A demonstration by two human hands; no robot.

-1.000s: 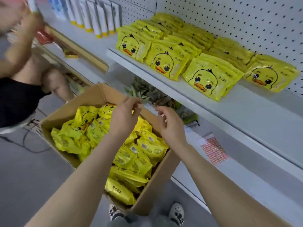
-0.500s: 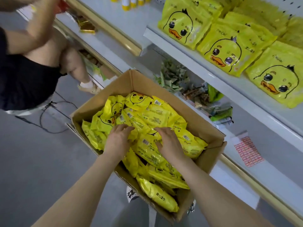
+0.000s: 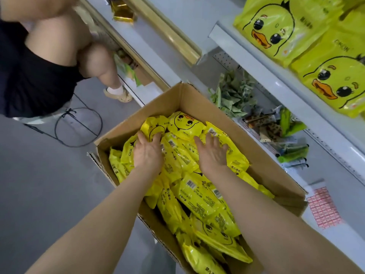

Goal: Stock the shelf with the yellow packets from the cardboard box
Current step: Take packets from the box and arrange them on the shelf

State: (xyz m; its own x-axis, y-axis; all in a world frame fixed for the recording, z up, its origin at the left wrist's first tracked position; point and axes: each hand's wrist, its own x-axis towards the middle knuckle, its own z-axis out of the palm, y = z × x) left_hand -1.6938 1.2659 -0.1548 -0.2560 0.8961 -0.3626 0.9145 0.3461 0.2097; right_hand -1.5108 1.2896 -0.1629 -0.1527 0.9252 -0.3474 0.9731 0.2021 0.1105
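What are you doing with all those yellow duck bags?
A person is stocking a shop shelf. Both hands are down in the cardboard box, the left hand and right hand resting with spread fingers on the loose pile of yellow packets. Nothing has been lifted out yet. More duck packets already lie on the white shelf above. Another person stands nearby.

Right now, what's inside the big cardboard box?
The cardboard box holds a heap of yellow packets with duck faces. Both hands, left hand and right hand, rest on top of the heap. The box's bottom is covered, so it cannot be seen.
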